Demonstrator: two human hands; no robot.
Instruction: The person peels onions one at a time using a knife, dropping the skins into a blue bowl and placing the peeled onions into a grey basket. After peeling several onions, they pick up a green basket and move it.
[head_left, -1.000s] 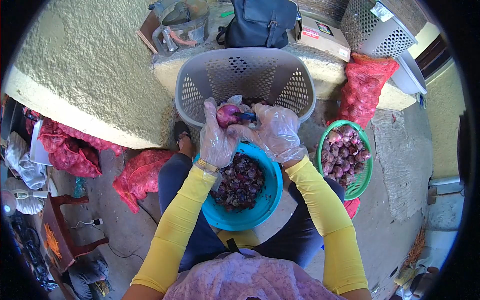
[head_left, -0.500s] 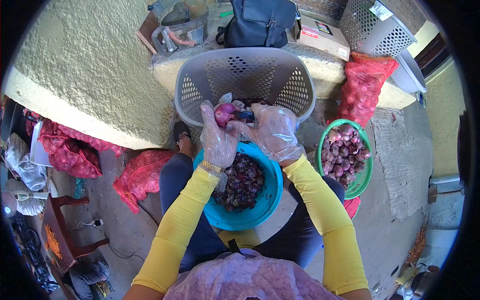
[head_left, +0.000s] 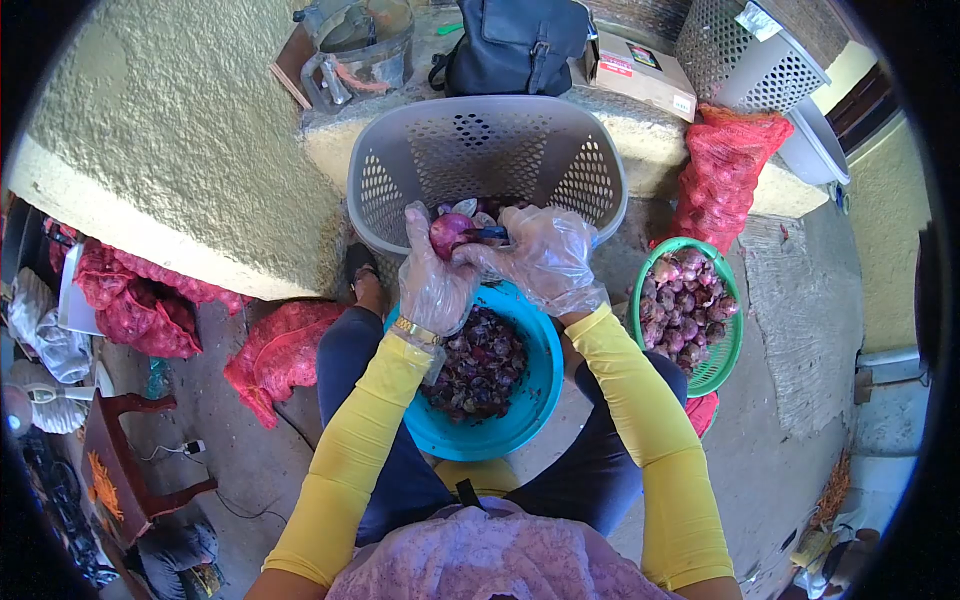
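Note:
My left hand (head_left: 437, 285), in a clear plastic glove, is closed around a red onion (head_left: 452, 236). Against the onion's right side lies the dark part of a small knife (head_left: 487, 233), gripped by my gloved right hand (head_left: 548, 258); its blade edge is hard to make out. Both hands are held above the near rim of a grey perforated basket (head_left: 400, 125), where more onions show partly behind my fingers. Below them, between my legs, stands a turquoise basin (head_left: 543, 395) with dark onion skins (head_left: 478, 365) inside.
At right, a green basket (head_left: 735, 350) holds several red onions, with a red mesh sack (head_left: 728, 170) behind it. More mesh sacks (head_left: 285, 350) lie at left near a wooden stool (head_left: 130, 465). A black backpack (head_left: 520, 50) and a carton (head_left: 640, 75) rest on the ledge.
Both hands stay over the basket with onion and knife. The onion has turned a little and sits slightly lower, and the whole view has shifted very slightly.

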